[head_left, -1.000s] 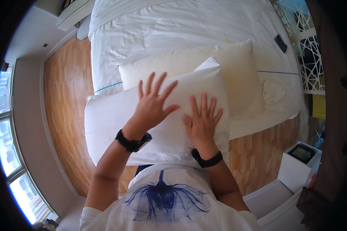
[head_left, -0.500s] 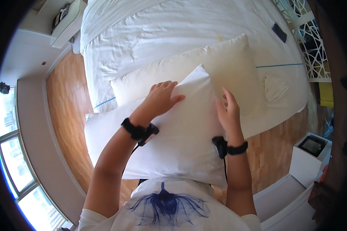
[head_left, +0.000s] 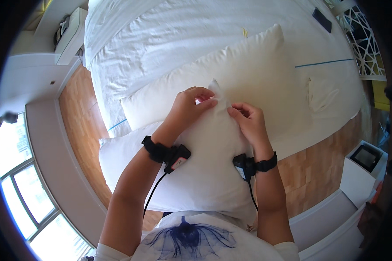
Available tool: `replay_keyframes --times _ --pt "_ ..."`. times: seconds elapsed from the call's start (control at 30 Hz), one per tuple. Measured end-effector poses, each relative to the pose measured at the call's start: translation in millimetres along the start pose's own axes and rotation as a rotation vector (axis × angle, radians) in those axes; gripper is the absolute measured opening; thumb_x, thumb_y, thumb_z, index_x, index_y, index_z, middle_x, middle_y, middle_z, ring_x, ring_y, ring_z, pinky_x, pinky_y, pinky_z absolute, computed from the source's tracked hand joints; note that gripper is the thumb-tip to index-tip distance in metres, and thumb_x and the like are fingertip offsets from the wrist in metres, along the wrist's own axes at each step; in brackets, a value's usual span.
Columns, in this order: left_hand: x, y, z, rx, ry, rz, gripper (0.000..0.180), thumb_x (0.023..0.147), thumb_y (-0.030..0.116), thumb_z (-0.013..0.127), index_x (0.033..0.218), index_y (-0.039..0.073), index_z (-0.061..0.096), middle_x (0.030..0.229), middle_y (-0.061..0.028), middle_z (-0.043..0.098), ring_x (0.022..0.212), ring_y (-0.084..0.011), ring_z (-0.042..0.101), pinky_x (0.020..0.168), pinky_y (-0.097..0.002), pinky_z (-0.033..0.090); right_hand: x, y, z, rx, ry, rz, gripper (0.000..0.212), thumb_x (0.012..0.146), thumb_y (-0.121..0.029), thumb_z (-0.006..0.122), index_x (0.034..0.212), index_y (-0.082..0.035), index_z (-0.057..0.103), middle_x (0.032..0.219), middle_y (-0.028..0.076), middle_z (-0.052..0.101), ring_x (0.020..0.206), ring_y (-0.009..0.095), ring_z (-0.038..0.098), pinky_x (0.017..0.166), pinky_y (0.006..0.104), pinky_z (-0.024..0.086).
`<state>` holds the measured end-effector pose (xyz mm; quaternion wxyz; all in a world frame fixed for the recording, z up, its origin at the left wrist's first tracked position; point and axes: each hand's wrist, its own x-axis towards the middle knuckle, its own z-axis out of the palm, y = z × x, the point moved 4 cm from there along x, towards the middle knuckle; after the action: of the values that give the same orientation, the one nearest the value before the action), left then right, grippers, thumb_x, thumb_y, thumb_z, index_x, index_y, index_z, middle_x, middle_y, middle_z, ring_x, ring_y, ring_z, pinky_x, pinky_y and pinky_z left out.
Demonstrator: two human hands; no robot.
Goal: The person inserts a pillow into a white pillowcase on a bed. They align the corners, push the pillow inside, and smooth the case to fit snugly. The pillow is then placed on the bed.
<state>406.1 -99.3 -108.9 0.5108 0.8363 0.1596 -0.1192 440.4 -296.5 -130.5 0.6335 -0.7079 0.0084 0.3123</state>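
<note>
Pillow corner (head_left: 222,98) between both hands (head_left: 188,105) (head_left: 253,123)

Bright daylight came in through the grey-framed window (head_left: 28,191) at the lower left, next to a dull greyish wall (head_left: 52,148) edging a floor (head_left: 77,108) of light-brown wood planks. A wide bed (head_left: 174,39) dressed in white filled the middle of the room, with a white cabinet (head_left: 72,37) off its upper left side. Along the right stood a white lattice screen (head_left: 364,43) and, lower down, a white box-shaped stand (head_left: 356,182).
</note>
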Motion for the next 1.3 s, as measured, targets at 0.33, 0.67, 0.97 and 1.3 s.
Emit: replay_keyframes --times 0.33,0.67,0.97,1.3 --pt "-10.0 28.0 4.9 0.009 0.208 0.168 0.009 0.089 0.0 0.065 0.097 -0.001 0.066 0.091 -0.012 0.07 0.082 -0.0237 0.066 0.077 -0.0327 0.052 -1.0 -3.4 8.4 0.076 0.013 -0.037 0.015 0.09 -0.011 0.071 0.093 0.003 0.071 0.076 0.004 0.07 0.069 0.008 0.062 0.063 0.0237 0.049" --pt "-26.2 30.8 17.4 0.084 0.058 0.239 0.019 0.085 -0.004 0.065 0.102 0.002 0.062 0.093 -0.0134 0.065 0.084 -0.0256 0.067 0.076 -0.0338 0.054 8.5 7.3 10.5 0.012 0.042 -0.167 0.01 0.092 -0.008 0.066 0.089 0.002 0.067 0.073 0.005 0.066 0.066 0.009 0.06 0.062 0.0259 0.049" --pt "-6.5 23.2 16.0 0.276 -0.039 0.248 0.033 0.084 0.012 0.075 0.113 0.001 0.065 0.107 -0.0165 0.068 0.1 -0.0273 0.066 0.086 -0.0363 0.053 -30.9 21.2 -20.2 0.094 -0.014 0.093 0.016 0.096 -0.013 0.063 0.086 -0.002 0.06 0.071 -0.004 0.054 0.065 0.004 0.046 0.058 0.0205 0.038" --pt "17.8 30.2 13.1 0.332 -0.32 0.157 0.034 0.084 0.017 0.074 0.112 0.0 0.069 0.104 -0.0172 0.071 0.095 -0.0268 0.069 0.085 -0.0345 0.054 -31.7 24.0 -17.3 0.015 0.003 -0.046 0.012 0.094 -0.013 0.067 0.094 -0.002 0.064 0.079 -0.001 0.061 0.069 0.008 0.054 0.062 0.0224 0.044"
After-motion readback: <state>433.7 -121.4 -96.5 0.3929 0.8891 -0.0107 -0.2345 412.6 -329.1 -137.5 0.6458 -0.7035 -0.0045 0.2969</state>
